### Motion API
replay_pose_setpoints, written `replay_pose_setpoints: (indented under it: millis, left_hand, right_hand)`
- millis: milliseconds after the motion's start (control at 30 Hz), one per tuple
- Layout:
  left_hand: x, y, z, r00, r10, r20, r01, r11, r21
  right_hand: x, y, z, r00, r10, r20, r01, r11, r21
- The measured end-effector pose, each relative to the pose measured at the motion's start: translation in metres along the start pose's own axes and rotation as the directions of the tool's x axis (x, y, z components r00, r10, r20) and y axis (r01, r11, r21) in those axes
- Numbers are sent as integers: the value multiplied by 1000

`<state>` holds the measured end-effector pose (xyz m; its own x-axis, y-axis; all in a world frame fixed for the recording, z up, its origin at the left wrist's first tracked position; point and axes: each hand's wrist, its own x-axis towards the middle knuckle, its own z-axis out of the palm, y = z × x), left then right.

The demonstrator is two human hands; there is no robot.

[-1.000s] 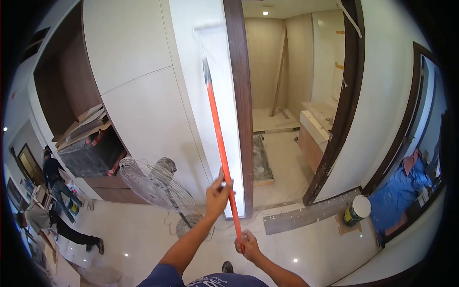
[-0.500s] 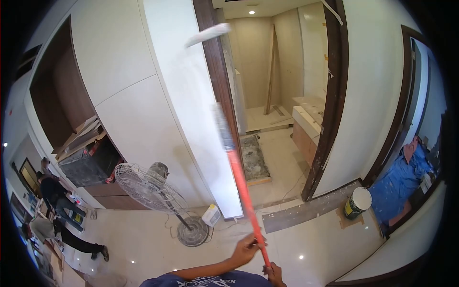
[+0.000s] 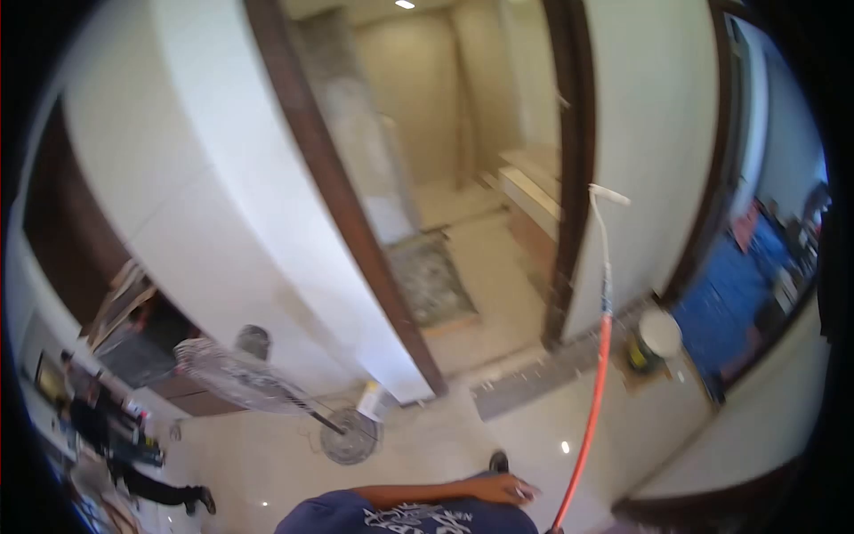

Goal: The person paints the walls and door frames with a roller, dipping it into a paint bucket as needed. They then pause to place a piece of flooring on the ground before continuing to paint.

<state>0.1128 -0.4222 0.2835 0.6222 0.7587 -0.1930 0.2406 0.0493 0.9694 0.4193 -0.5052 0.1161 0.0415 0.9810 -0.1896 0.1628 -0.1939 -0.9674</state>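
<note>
A paint roller on a long orange pole reaches up from the bottom edge, its white roller sleeve in front of the wall right of the bathroom doorway. My right hand grips the pole's lower end, almost wholly cut off by the frame's bottom edge. To the left of the pole is my left hand, apart from it, fingers loosely apart and somewhat blurred, with nothing visible in them.
A paint bucket stands by the right wall, near blue sheeting. On the left are a pedestal fan and a white container. Dark door frames edge the openings. People bend at far left.
The roller has swung from the white wall edge left of the doorway to the right side and down. My left hand has let go of the pole. The view has shifted.
</note>
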Motion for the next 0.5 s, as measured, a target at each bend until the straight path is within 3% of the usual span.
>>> replay_pose_setpoints:
  millis: [33, 67, 100, 133, 167, 200, 267, 367, 500]
  left_hand:
    - [13, -12, -3, 999, -26, -32, 22, 994, -111]
    - [30, -41, -6, 996, 84, -30, -86, 994, -62]
    - [44, -45, -13, 999, 44, -17, -46, 983, -177]
    - [58, -37, -29, 997, 17, 74, -5, 987, -159]
    - [73, -27, -44, 990, -68, 122, 91, 977, -192]
    - [89, -7, -63, 985, -65, 163, 85, 989, -121]
    - [124, 11, -89, 963, -98, 253, 128, 986, -106]
    - [171, 8, -128, 940, -20, 340, 69, 989, -133]
    - [231, 19, -186, 859, -50, 510, 89, 995, -52]
  right_hand:
    - [19, 108, -23, 999, -44, 30, 49, 976, -212]
    - [14, -30, -21, 999, 22, 43, -15, 985, -173]
    - [17, -11, -20, 993, 72, -98, -81, 992, -100]
    - [22, -50, -23, 970, 227, -83, -228, 974, -5]
    - [30, -25, -30, 971, 208, -114, -212, 977, -27]
    - [43, -29, -27, 953, 191, -236, -233, 958, -169]
    - [66, -49, -33, 890, 376, -258, -426, 887, -178]
    - [102, -68, -29, 815, 498, -297, -546, 831, -106]
    - [181, -67, -36, 791, 464, -399, -564, 806, -181]
